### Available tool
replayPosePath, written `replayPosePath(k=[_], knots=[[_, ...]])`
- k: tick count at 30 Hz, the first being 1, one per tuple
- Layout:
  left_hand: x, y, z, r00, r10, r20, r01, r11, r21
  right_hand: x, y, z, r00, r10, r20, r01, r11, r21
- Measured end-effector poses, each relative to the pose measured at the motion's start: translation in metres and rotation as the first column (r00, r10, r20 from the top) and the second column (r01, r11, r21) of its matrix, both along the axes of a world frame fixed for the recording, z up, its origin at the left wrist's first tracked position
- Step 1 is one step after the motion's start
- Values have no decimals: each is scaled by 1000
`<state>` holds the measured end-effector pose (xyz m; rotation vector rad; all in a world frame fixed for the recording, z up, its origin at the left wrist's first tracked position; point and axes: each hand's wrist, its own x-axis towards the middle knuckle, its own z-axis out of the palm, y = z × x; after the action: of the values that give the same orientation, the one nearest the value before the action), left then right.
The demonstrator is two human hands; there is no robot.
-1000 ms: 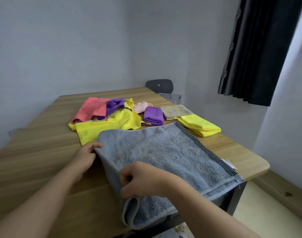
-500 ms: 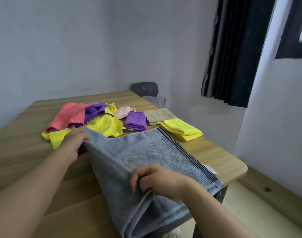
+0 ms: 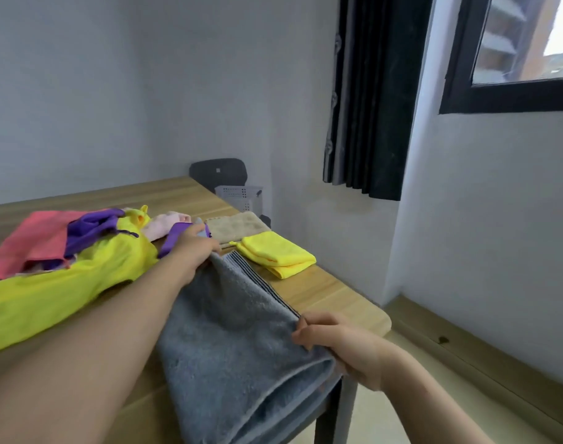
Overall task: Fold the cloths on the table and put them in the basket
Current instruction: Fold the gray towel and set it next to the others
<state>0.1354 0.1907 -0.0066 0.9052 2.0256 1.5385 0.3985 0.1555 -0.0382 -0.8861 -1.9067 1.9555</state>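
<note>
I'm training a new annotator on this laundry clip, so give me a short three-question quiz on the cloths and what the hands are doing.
1. True or false: both the left hand and the right hand grip the grey towel.
2. Which folded cloth lies nearest the table's right edge? A pink, B yellow, C purple.
3. Fill in: the left hand holds the towel's ___ end, nearest the other cloths.
Key: 1 true; 2 B, the yellow cloth; 3 far.
</note>
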Motion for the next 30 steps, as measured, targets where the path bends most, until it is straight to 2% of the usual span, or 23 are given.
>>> replayPosePath(k=[2, 6, 7, 11, 12, 13, 14, 16, 18, 20, 26, 28, 30], knots=[[11, 14, -6, 999, -34, -23, 33, 998, -44, 9, 6, 3, 997, -13, 80, 10, 999, 39], [25, 30, -19, 984, -153, 93, 162, 982, -101, 23, 13, 5, 986, 4, 166, -11, 999, 39], [26, 32, -22, 983, -162, 84, 171, 978, -118, 24, 14, 5, 984, 12, 176, -20, 999, 43], [33, 33, -28, 971, -239, 28, 240, 963, -125, 25, 14, 5, 976, 9, 216, -27, 996, 82], [34, 32, -30, 967, -252, -24, 247, 960, -131, 26, 14, 6, 973, -12, 231, -15, 993, 116], [34, 28, -32, 955, -261, -141, 240, 959, -154, 26, 14, 7, 967, -51, 251, 6, 985, 175], [34, 23, -35, 915, -275, -296, 226, 955, -190, 27, 15, 7, 956, -101, 274, 29, 966, 257], [26, 12, -48, 760, -362, -539, 195, 919, -342, 25, 17, 6, 933, -192, 305, 49, 907, 419], [23, -5, -60, 619, -505, -602, 99, 810, -578, 20, 19, 4, 919, -210, 333, 4, 851, 526], [19, -18, -69, 542, -590, -599, -4, 710, -704, 14, 17, 3, 912, -176, 371, -71, 822, 565], [-13, -61, -69, 567, -568, -596, -96, 673, -733, -14, -3, -2, 919, 9, 394, -245, 796, 553], [-25, -71, -64, 557, -514, -652, -145, 713, -686, -24, -10, -2, 924, 17, 383, -262, 757, 599], [-31, -69, -56, 512, -412, -754, -187, 803, -566, -29, -13, -2, 924, 13, 382, -265, 741, 617]])
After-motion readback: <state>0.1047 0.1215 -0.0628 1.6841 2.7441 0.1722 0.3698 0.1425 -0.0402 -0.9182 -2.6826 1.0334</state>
